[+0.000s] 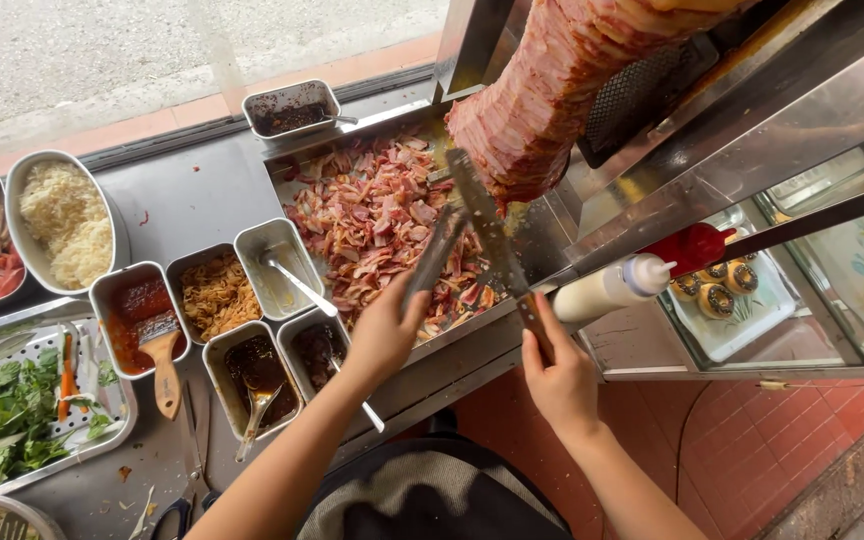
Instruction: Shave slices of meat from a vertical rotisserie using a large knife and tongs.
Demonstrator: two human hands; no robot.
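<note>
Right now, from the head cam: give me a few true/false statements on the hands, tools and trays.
1. The right hand holds a long knife against the meat cone. True.
2. The left hand is empty. False: it grips metal tongs over the tray of shaved meat.
3. A brush lies in the red sauce container. True.
4. The white squeeze bottle stands upright. False: it lies on its side.
</note>
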